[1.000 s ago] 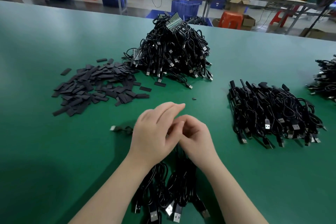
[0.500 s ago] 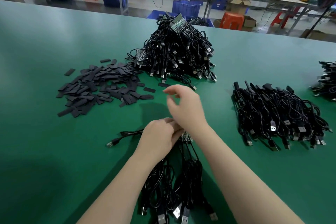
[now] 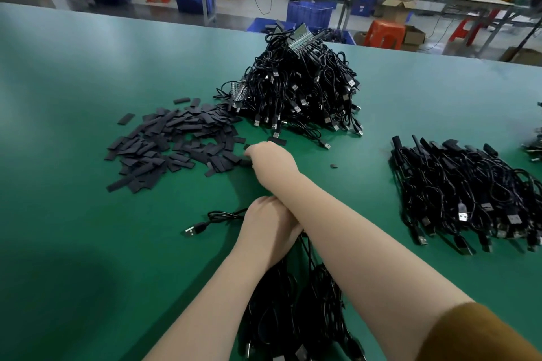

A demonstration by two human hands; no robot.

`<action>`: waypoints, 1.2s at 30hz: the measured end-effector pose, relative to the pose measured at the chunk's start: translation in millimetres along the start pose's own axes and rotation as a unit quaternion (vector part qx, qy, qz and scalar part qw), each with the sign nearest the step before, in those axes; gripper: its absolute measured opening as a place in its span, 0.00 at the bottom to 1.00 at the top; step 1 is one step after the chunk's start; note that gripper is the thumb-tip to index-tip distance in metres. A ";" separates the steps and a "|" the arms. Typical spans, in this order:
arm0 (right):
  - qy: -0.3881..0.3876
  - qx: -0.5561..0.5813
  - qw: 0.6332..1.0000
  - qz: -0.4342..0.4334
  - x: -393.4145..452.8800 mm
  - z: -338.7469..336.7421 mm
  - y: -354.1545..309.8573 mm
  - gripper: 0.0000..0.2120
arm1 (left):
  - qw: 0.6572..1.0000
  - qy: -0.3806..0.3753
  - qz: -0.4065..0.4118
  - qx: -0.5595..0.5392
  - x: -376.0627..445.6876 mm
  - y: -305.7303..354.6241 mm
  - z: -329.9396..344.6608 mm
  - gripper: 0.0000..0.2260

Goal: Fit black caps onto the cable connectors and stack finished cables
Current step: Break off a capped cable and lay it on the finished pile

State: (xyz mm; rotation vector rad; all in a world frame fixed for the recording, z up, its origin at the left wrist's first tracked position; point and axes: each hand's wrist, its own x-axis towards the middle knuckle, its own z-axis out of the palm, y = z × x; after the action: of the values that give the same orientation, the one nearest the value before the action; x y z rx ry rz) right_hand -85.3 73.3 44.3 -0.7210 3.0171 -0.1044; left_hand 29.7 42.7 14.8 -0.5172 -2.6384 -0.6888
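Loose black caps (image 3: 173, 143) lie scattered on the green table (image 3: 73, 243) at centre left. My right hand (image 3: 271, 160) reaches across to the right edge of that scatter, fingers curled down onto a cap. My left hand (image 3: 268, 227) sits under the right forearm and grips a bundle of black cables (image 3: 293, 311); one cable with a USB plug (image 3: 193, 228) trails out to its left. A tall heap of black cables (image 3: 302, 91) stands behind. A flatter stack of cables (image 3: 469, 196) lies at the right.
A single tiny black piece (image 3: 333, 166) lies between the hands and the right stack. More cables (image 3: 535, 146) show at the far right edge. Beyond the table stand workbenches, blue crates (image 3: 309, 13) and orange stools (image 3: 384, 35).
My right hand left the cable bundle and moved forward and left to the edge of the caps. The left hand stayed on the bundle. The camera view tilted slightly.
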 end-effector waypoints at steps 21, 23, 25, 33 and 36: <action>0.216 0.674 0.679 0.193 -107.1 9.9 55.8 0.06 | 0.981 0.126 -0.087 -0.118 -8.5 -0.8 -2.9 0.08; 0.215 0.723 0.627 0.194 -127.5 16.6 56.3 0.04 | 0.975 0.136 -0.110 -0.141 -7.8 0.3 -1.9 0.08; 0.224 0.721 0.628 0.190 -143.5 22.7 56.1 0.04 | 0.973 0.134 -0.117 -0.149 -8.9 2.1 -1.0 0.10; 0.225 0.688 0.674 0.146 -166.7 24.6 50.4 0.11 | 0.969 0.115 -0.117 -0.183 -12.5 7.2 -1.7 0.11; 0.222 0.671 0.690 0.155 -165.9 25.0 48.2 0.09 | 0.968 0.090 -0.118 -0.203 -13.5 6.7 -2.1 0.15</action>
State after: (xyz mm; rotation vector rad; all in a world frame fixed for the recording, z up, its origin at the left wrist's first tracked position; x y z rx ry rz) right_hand 42.2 189.9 19.2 0.0345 2.2225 -2.3360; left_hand 44.8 43.6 13.3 -0.2312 -2.4117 -1.3017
